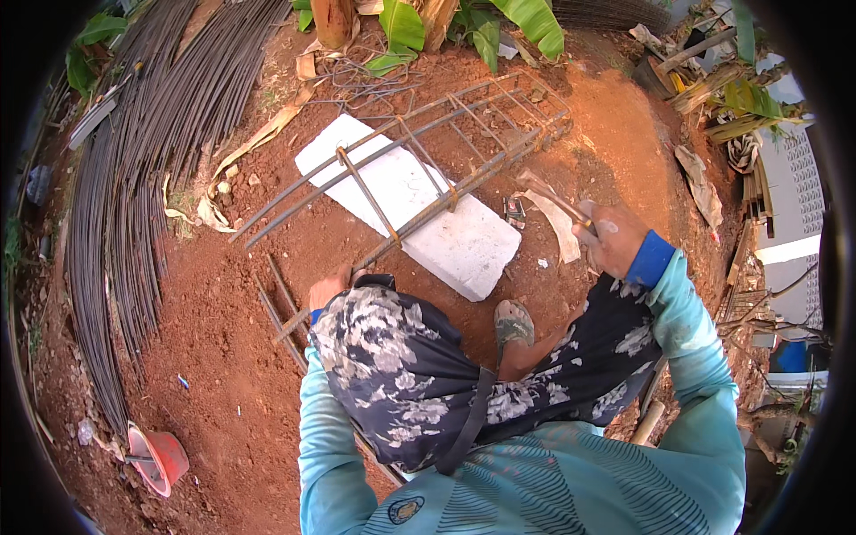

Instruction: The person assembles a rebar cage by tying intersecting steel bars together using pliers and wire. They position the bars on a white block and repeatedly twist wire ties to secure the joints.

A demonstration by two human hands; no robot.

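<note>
A rebar cage (464, 189) of long steel bars tied with square stirrups slants across a white block (481, 250) on the ground. My left hand (328, 290) is closed around the near end of the cage's lower bar, its fingers partly hidden by my knee. My right hand (617, 239), dusty and raised above my right knee, grips a thin rod-like tool (562, 201) that points up and left. That tool stands apart from the cage, and its exact kind is unclear. Just past my left hand, more bar ends (278, 299) stick out beside my leg.
Long bundled rebar (134, 196) lies along the left. A red bucket (160, 459) rests tipped at the lower left. Loose bent rods (361, 85) and banana plants (401, 31) are at the far side. Scrap wood (713, 85) is piled at right. My sandaled foot (514, 325) is beside the block.
</note>
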